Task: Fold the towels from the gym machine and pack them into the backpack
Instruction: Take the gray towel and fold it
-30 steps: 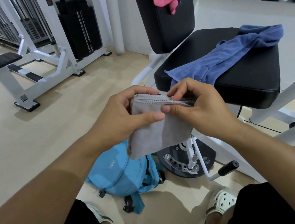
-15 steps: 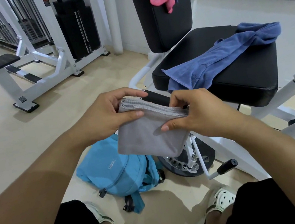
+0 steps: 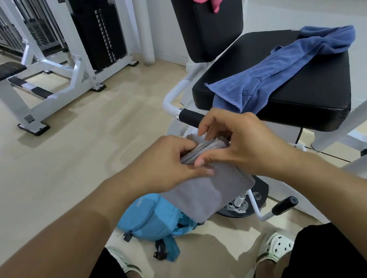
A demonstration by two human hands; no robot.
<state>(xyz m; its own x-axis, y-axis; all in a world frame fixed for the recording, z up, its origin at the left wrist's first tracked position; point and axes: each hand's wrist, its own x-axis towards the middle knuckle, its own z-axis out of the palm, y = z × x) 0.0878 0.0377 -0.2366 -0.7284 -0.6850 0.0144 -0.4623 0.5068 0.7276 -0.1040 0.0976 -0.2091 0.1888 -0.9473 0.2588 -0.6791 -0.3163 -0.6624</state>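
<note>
Both hands, left (image 3: 167, 161) and right (image 3: 241, 145), grip the folded grey towel (image 3: 207, 189).

The folded grey towel (image 3: 209, 191) is soft matt cloth with ribbed stitched edges. At 2 o'clock, the blue towel (image 3: 285, 68) is nubby terry, lying on the seat pad (image 3: 311, 95) of smooth, faintly glossy black vinyl. The backpack (image 3: 155, 218) is matt woven nylon. The machine frame (image 3: 53, 69), at 10 o'clock, is glossy white-painted metal.

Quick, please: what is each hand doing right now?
Left hand: grips the folded grey towel.
Right hand: pinches the same towel's top edge.
</note>
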